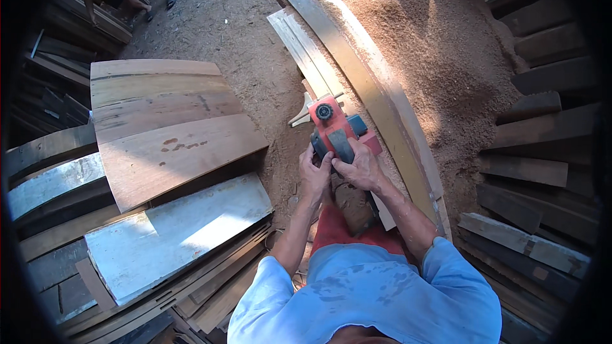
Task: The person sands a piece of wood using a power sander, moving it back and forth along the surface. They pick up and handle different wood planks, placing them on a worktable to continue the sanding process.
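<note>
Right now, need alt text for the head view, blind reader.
Seen from above, a person in a light blue shirt grips a red electric hand planer with both hands, left hand and right hand, on a narrow plank. Stacked boards lie to the left, a sawdust heap to the right.

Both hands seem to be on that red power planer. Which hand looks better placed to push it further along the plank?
Probably the right hand: it wraps the rear handle of the red planer, in line with the narrow plank. The left hand only steadies the tool's near left side.

both hands (338, 169) closed, arms extended forward
</note>
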A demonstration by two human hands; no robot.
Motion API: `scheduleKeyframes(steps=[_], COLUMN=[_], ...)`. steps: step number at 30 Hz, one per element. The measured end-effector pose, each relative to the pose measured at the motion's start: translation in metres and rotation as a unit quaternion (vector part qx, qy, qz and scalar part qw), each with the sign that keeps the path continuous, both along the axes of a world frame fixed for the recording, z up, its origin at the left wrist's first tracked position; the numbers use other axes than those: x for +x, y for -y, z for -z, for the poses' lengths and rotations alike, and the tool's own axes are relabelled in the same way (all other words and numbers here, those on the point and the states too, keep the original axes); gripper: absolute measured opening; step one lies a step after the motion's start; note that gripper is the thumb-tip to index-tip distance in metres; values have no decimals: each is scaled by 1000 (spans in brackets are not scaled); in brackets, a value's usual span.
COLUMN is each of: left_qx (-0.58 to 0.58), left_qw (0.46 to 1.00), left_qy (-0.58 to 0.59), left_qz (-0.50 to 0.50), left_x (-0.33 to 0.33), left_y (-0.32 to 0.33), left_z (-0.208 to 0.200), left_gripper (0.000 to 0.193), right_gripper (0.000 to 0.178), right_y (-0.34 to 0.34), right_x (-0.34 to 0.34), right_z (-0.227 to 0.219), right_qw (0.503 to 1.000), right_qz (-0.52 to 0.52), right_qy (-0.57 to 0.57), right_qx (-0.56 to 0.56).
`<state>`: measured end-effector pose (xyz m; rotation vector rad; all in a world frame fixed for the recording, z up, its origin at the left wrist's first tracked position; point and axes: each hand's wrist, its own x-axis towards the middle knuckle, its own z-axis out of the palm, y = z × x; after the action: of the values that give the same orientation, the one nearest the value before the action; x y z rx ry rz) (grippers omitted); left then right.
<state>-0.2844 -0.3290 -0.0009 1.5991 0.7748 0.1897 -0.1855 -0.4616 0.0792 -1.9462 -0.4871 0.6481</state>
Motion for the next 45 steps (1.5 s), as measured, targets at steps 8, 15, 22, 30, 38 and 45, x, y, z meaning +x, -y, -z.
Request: scheduleKeyframes(steps=[8, 15, 22, 30, 38, 45], left_qx=[2, -6, -51, -1, 39, 89], left_qw=[1000, 998, 993, 996, 997, 996], left_qy=[-20, 61, 110, 84, 71, 20], left_qz=[12, -1, 1, -20, -21, -25], left_x=[56, 105, 165, 230, 277, 164], left_y=[-66, -125, -181, -255, -316, -206], left_z=[-6, 12, -16, -5, -14, -41], left_gripper=[56, 45, 34, 43, 50, 61], right_gripper=[40, 43, 31, 43, 35, 52], right_y=[-63, -125, -186, -254, -304, -206], right_x=[56, 105, 160, 228, 261, 167], right_z=[-11, -16, -9, -30, -42, -25], right_qw=[1000, 999, 999, 997, 992, 995], right_qz=[-7, 2, -4, -28, -33, -39], right_qy=[-26, -37, 6, -63, -74, 23], right_qx=[-10, 26, 51, 47, 95, 86])
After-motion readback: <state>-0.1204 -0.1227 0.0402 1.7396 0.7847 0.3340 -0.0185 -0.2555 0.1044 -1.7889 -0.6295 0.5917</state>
